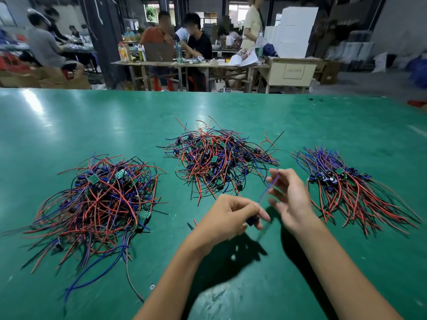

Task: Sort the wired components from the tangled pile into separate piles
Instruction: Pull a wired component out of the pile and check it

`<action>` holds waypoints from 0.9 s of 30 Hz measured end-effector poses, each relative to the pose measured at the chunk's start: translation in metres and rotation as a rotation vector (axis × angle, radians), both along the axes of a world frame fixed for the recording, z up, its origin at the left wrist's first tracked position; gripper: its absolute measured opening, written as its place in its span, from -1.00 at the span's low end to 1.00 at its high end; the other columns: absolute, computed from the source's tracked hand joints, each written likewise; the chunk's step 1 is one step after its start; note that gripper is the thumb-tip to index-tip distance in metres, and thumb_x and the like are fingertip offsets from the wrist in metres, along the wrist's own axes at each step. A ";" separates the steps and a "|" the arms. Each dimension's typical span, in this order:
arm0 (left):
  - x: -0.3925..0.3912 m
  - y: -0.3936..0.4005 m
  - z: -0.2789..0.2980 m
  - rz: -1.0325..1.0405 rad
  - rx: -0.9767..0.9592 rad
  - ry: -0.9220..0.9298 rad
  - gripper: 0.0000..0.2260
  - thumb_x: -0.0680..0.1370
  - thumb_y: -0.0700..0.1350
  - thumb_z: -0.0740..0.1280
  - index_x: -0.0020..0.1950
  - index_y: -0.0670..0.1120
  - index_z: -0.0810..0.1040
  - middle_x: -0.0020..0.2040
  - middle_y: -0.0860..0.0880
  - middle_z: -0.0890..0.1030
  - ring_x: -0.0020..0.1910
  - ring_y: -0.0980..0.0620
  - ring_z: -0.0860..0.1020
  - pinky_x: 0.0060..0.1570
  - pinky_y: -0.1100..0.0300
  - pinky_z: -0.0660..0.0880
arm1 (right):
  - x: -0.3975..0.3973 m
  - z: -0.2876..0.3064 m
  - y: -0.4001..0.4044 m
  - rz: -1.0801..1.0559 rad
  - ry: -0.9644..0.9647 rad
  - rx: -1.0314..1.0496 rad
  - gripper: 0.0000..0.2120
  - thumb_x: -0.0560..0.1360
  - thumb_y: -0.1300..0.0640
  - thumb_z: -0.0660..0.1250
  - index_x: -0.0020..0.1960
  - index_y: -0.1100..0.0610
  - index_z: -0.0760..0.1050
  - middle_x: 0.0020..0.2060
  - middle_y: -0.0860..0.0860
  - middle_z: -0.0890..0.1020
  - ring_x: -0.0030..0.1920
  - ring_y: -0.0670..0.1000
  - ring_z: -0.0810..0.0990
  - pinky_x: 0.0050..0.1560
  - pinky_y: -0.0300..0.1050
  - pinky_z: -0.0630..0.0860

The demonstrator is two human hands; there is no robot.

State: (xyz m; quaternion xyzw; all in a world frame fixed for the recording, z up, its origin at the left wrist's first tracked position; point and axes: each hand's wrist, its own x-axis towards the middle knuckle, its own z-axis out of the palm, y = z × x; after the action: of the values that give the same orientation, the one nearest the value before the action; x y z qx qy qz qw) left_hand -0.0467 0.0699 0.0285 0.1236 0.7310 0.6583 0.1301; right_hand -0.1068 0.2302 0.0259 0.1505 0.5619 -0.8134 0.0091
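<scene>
Three heaps of small green circuit boards with red, blue and black wires lie on the green table [231, 296]. A tangled pile [221, 158] sits at the centre, a second tangled pile [99, 199] at the left, and a combed pile [346, 188] with its wires laid parallel at the right. Above the table's near middle, my left hand [226, 215] grips one wired component [251, 221] by its dark body. Its blue wire [268, 189] rises to my right hand [291, 199], whose fingers are spread and touch the wire's upper end.
Two loose wire ends [193, 224] lie on the table left of my left hand. Beyond the table's far edge, several people sit at cluttered work tables [184, 63] with bottles, papers and boxes. White cartons [295, 33] are stacked at the back right.
</scene>
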 end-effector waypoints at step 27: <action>-0.018 -0.038 0.005 0.667 0.607 0.022 -0.91 0.55 -0.13 0.42 -0.06 -0.06 0.74 -0.16 -0.02 0.73 -0.39 0.13 0.54 -0.30 0.37 0.52 | 0.028 0.008 -0.028 0.600 0.414 0.447 -0.71 0.56 -0.14 0.36 -0.22 -0.01 0.69 -0.41 -0.15 0.47 -0.41 -0.12 0.28 -0.39 -0.24 0.20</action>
State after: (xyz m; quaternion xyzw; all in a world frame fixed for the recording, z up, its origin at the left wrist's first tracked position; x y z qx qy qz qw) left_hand -0.0646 0.0324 0.0335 -0.0793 0.5058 0.8477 -0.1390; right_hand -0.0789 0.2018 0.0335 -0.1880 0.7332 -0.6458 0.0996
